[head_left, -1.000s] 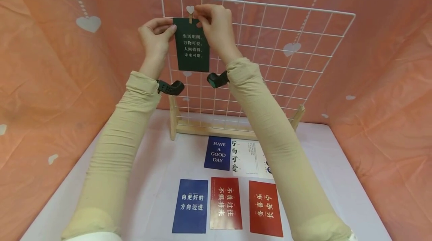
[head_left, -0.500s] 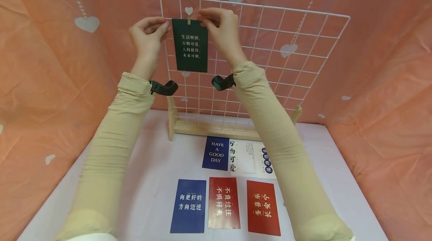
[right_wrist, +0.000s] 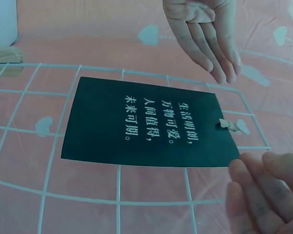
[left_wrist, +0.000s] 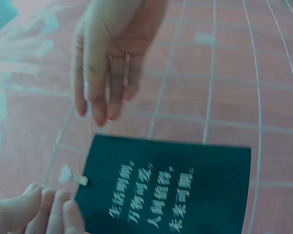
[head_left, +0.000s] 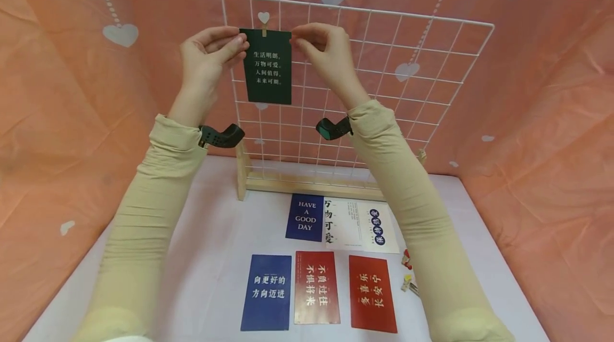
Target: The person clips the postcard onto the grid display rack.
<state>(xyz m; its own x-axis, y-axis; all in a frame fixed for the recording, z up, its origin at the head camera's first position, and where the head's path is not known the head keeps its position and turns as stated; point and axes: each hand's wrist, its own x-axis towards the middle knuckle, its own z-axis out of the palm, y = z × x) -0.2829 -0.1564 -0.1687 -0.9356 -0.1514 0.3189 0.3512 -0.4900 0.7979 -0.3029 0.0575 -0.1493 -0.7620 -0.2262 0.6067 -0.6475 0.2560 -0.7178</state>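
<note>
A dark green card [head_left: 267,67] with white Chinese characters hangs upright at the upper left of the white wire grid [head_left: 357,54]. A small wooden clothespin with a white heart [head_left: 264,18] clips its top edge. My left hand [head_left: 206,57] is at the card's upper left corner, fingers loosely bent; the right wrist view shows this left hand [right_wrist: 207,36] slightly apart from the card. At the upper right corner is my right hand [head_left: 331,51], thumb and fingertips close to the edge. In the left wrist view the right hand [left_wrist: 112,63] has relaxed fingers, apart from the card.
A wooden base [head_left: 312,187] supports the grid. On the white table lie a blue HAVE A GOOD DAY card [head_left: 305,218], white cards [head_left: 362,225], another blue card [head_left: 266,310] and two red cards [head_left: 316,310]. Small clothespins [head_left: 408,282] lie beside the right forearm.
My right hand has moved from the clothespin rightward to beside the card's corner. My left hand has loosened from the card's left edge. The card stays hanging from the clothespin.
</note>
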